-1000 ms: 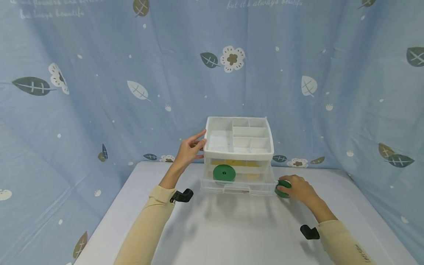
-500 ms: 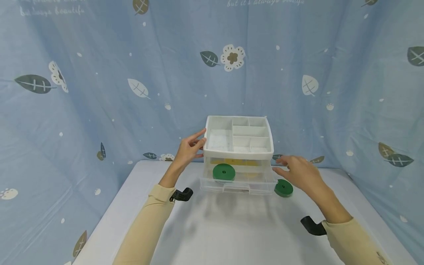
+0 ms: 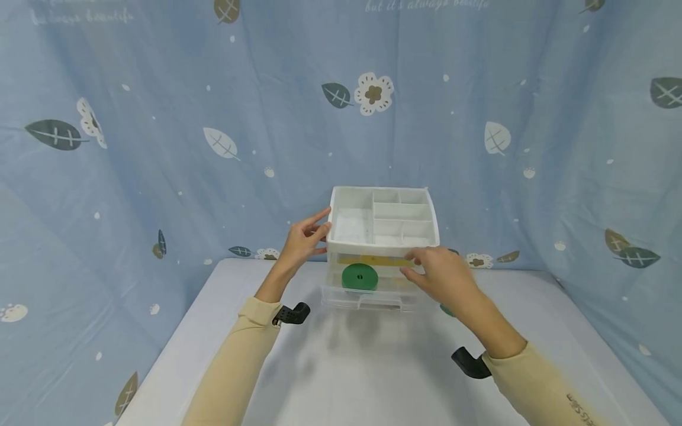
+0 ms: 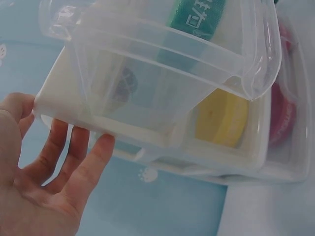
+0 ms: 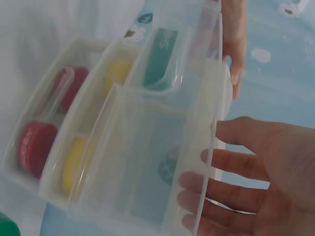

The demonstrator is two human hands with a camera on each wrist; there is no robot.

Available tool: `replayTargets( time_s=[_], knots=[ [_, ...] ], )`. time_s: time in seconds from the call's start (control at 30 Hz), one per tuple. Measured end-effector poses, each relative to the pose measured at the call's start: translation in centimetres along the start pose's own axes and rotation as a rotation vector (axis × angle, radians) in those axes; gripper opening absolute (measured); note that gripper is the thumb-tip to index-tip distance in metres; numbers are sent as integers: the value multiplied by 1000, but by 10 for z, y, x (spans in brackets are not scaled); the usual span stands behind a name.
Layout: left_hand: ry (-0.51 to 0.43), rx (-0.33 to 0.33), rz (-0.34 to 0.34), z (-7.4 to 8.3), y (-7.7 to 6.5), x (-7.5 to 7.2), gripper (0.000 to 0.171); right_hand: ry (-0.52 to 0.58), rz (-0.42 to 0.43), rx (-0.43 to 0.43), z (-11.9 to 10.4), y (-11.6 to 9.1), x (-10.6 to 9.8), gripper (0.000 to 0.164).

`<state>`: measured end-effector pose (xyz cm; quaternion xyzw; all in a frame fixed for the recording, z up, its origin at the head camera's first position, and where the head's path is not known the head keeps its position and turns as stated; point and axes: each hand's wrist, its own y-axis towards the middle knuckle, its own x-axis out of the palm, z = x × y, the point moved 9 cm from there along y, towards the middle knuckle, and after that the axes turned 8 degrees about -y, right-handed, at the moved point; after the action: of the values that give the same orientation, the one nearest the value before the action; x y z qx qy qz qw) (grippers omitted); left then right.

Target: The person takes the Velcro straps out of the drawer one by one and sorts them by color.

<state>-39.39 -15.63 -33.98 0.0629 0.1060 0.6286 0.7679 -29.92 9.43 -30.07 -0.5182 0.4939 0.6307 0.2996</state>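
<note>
A white drawer organizer (image 3: 330, 239) stands on the table, its clear drawer (image 3: 346, 299) pulled out. In that drawer sits a thick green disc (image 3: 359, 277) with a small mark at its centre. My left hand (image 3: 302, 242) touches the organizer's left side near the top, fingers spread. In the left wrist view, its fingertips (image 4: 104, 142) meet the white casing. My right hand (image 3: 444, 275) is over the drawer's right end. In the right wrist view, its fingers (image 5: 236, 191) show partly through the clear drawer wall. A second green disc (image 3: 446, 309) lies mostly hidden behind my right hand.
The white top tray (image 3: 402, 211) has several compartments. In the right wrist view, yellow discs (image 5: 74, 167) and red discs (image 5: 37, 150) sit in the other drawers. A patterned blue curtain (image 3: 266, 89) hangs behind the white table (image 3: 341, 378).
My right hand has let go of the green disc beside the organizer, risen, and moved left over the drawer's right end. My left hand has stayed at the organizer's side.
</note>
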Motion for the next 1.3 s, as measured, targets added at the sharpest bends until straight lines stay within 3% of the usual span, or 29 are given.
replayTargets(
  time_s=[0.23,0.4,0.53,0.73,0.93,1.3],
  knots=[
    [-2,-14,-14,21,-13,6,49,26,-8,-71,-31,12,14,35],
    [-9,-16,-6,21,-13,5,49,81,-7,-159,-54,24,25,45],
    [-1,-14,-3,22,-14,5,49,183,-69,-197,-66,33,37,46],
    [-11,-20,-5,19,-12,4,49,220,-135,-189,-76,42,44,50],
    [-25,-4,-6,3,-2,2,48,193,-163,-209,-88,47,44,50],
    [1,17,13,-4,2,0,45,115,-320,-103,-89,51,55,51]
  ],
)
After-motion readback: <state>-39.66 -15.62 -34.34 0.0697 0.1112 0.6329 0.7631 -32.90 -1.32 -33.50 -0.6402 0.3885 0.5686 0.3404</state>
